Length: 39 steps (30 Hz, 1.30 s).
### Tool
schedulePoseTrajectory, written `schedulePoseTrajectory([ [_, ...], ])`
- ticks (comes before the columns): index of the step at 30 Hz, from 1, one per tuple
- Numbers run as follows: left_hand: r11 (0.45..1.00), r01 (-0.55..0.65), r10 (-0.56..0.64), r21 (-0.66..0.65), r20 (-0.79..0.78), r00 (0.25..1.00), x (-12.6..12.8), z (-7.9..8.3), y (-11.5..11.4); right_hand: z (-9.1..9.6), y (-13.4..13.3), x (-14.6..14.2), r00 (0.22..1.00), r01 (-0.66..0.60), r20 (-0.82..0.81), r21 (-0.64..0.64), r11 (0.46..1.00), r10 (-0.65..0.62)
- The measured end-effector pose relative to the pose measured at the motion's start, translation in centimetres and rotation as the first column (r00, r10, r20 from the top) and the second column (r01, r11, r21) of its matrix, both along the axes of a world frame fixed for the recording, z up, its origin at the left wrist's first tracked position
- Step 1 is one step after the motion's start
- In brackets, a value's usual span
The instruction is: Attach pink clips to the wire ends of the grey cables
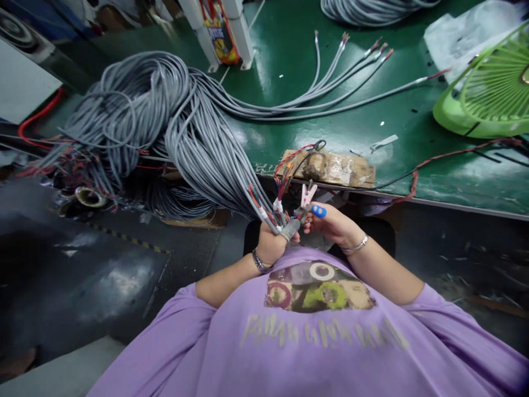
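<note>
My left hand (pixel 273 242) is closed around the stripped ends of several grey cables (pixel 215 149), just in front of my body. Its thumb is wrapped in grey tape. Thin coloured wires (pixel 281 187) fan out above that grip. My right hand (pixel 333 223), with a blue perforated guard (pixel 318 211) on the thumb, meets the left one with its fingers pinched together at the wire ends. What lies in that pinch is too small to make out. A pink clip (pixel 308 194), like a clothes peg, stands just above the right fingertips.
A large heap of grey cable (pixel 140 99) lies on the green table (pixel 281 82), its loose ends stretching right. At the table edge a wooden block (pixel 343 168) carries a soldered-looking lump and leads. A green fan (pixel 491 88) stands at right, with a twisted red cord (pixel 450 156) beside it.
</note>
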State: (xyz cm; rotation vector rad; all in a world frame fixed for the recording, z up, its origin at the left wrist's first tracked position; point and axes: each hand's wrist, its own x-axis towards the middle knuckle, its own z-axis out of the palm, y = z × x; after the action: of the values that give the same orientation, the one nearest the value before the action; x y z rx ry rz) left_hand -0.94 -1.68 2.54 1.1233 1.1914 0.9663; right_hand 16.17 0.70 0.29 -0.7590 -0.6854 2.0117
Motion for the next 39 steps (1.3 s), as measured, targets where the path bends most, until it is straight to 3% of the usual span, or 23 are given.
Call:
schedulePoseTrajectory([
  [5,1.0,0.009,-0.009,0.004,-0.003,1.0,0.1,0.2,0.0,0.8,-0.6,-0.6,0.992,-0.02,0.125,0.091,0.996,0.008],
  [12,1.0,-0.02,0.02,0.021,0.029,0.999,-0.2,-0.4,-0.1,1.2,-1.1,-1.4,0.992,0.075,0.098,0.09,0.993,-0.084],
  [19,1.0,-0.025,0.024,0.018,0.062,0.998,0.1,-0.6,0.2,1.5,-1.4,-2.7,0.973,0.228,0.061,-0.061,0.972,-0.224],
  [24,0.999,-0.042,0.042,0.005,0.059,0.997,0.0,-0.6,0.1,0.9,-0.4,-1.2,0.899,0.438,0.092,-0.188,0.879,-0.428],
  [26,0.999,-0.051,0.05,0.002,0.062,0.997,-0.1,-0.6,0.1,0.8,-0.3,-0.3,0.925,0.379,0.068,-0.172,0.909,-0.373],
  [29,0.999,-0.051,0.051,0.007,0.047,0.998,-0.1,-0.6,0.1,0.9,-0.8,0.3,0.981,0.196,0.051,-0.162,0.967,-0.19],
  [33,0.999,-0.043,0.043,0.0,0.035,0.998,0.1,-0.5,0.1,1.5,-1.4,-0.1,0.995,0.033,0.099,-0.104,0.994,-0.023],
  [39,1.0,0.025,-0.026,0.012,0.012,1.0,0.1,-0.2,0.4,1.5,-1.2,-1.0,0.968,0.097,0.233,0.004,0.995,-0.095],
])
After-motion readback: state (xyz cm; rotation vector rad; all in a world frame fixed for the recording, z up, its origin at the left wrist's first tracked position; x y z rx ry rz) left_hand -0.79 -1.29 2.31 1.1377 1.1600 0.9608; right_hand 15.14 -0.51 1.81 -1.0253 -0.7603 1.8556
